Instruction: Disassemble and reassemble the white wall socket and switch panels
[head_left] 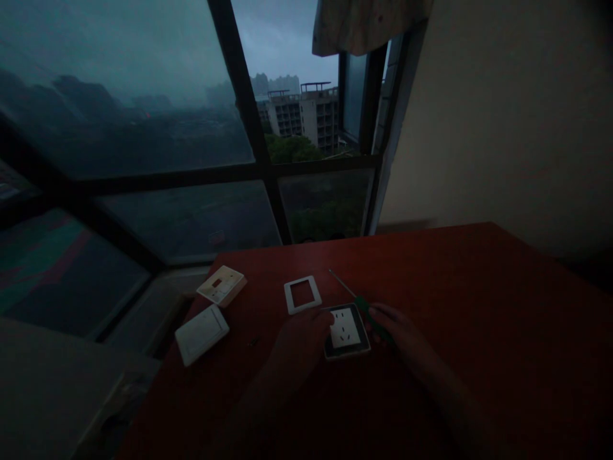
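A wall socket with a white face and dark surround lies on the reddish table, slots upward. My left hand grips its left edge, the thumb over the white face. Closed round the green handle of a screwdriver is my right hand, just right of the socket. The screwdriver's thin shaft points away and to the left, its tip apart from the socket. Beyond my left hand lies a white square frame with an open middle. The undersides of my fingers are hidden.
On the table's left side lie a white switch panel and a pale back box. Small dark pieces, perhaps screws, rest between them and my left arm. Windows rise behind the table; a wall stands right. The light is dim.
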### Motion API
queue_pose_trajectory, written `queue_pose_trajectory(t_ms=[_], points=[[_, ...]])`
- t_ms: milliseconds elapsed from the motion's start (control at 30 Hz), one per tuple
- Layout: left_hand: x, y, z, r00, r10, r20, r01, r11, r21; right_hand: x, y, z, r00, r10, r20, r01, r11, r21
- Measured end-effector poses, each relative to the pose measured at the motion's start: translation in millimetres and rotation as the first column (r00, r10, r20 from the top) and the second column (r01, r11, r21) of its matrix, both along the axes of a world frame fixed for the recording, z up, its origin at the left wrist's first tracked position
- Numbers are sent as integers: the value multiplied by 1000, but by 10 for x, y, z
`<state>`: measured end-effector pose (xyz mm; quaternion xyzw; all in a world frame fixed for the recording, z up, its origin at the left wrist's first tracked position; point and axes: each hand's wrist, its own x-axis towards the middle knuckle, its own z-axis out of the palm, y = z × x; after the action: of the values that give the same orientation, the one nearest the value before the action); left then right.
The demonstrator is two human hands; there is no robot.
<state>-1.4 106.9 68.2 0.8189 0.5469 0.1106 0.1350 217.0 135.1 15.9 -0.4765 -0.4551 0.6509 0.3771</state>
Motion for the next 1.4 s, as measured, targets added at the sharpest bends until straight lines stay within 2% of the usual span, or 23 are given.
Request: queue_pose_trajectory(t_ms=[333, 633, 933, 1067, 1233, 1400], points=[[-77, 0, -197, 993, -39, 108, 32, 997, 67, -15, 6, -24, 1000, -22, 1, 22, 1000, -2], [-132, -20, -212, 990, -30, 138, 17, 996, 90, -10, -5, -14, 1000, -10, -3, 10, 1000, 2], [-75, -13, -127, 992, 22, 123, -24, 1000, 14, -8, 12, -35, 1000, -3, -3, 3, 1000, -3], [-79, -4, -159, 993, 45, 111, -46, 999, 2, -14, 4, -25, 1000, -7, 3, 7, 1000, 3], [-89, 14, -212, 983, 74, 171, -77, 997, 14, -19, -3, -13, 1000, -12, 12, 13, 1000, -10], [-77, 36, -180, 961, 130, 245, -121, 991, -54, -16, -7, -1, 1000, -11, 15, 11, 1000, -15]])
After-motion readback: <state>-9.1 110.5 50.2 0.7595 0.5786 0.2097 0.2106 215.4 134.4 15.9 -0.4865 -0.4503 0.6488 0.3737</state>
